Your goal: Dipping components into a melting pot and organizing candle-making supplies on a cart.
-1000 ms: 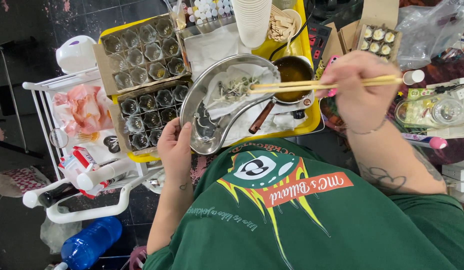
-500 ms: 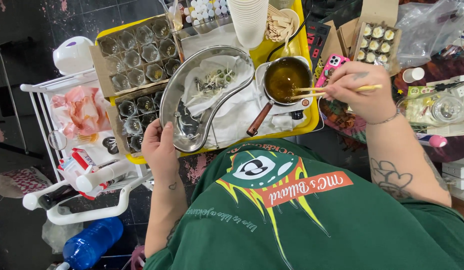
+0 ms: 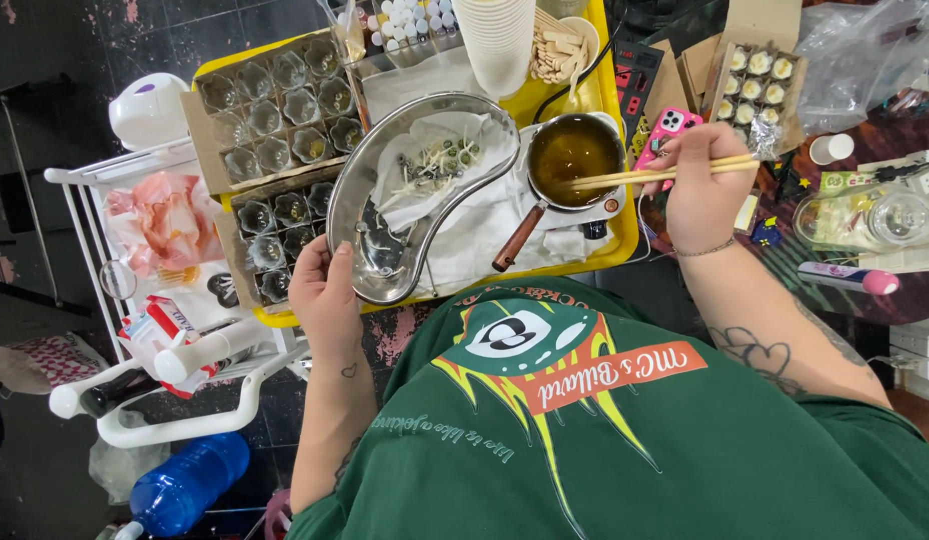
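Chopsticks (image 3: 644, 174) are being pinched in the right hand (image 3: 706, 190), fingers clamped together on them near the thick ends. Tips are being held over the small pan (image 3: 572, 152) of amber liquid; whether they are touching the liquid cannot be told. Pan is being carried by the yellow tray (image 3: 614, 95), its brown handle (image 3: 516, 238) pointing toward 7 o'clock.

Kidney-shaped steel dish (image 3: 384, 255) is being gripped at its near rim by the left hand (image 3: 324, 295), thumb on the rim, remaining fingers hidden below it. Dish is sitting at 9 o'clock of the pan, just beside it, and is being lined with a white paper towel (image 3: 439, 165) carrying small greenish bits.

Cardboard boxes of small glass jars (image 3: 284, 110) are being kept at 9 o'clock of the dish, on the same tray. Stack of white cups (image 3: 502, 40) and a bowl of wooden sticks (image 3: 562, 45) are standing at 12 o'clock of the pan.

Pink phone (image 3: 664, 125) is lying just beside the right hand at 11 o'clock. Box of filled jars (image 3: 754, 80) is sitting at 1 o'clock of that hand. Blue bottle (image 3: 179, 490) is lying on the floor at 7 o'clock of the left hand, well apart.
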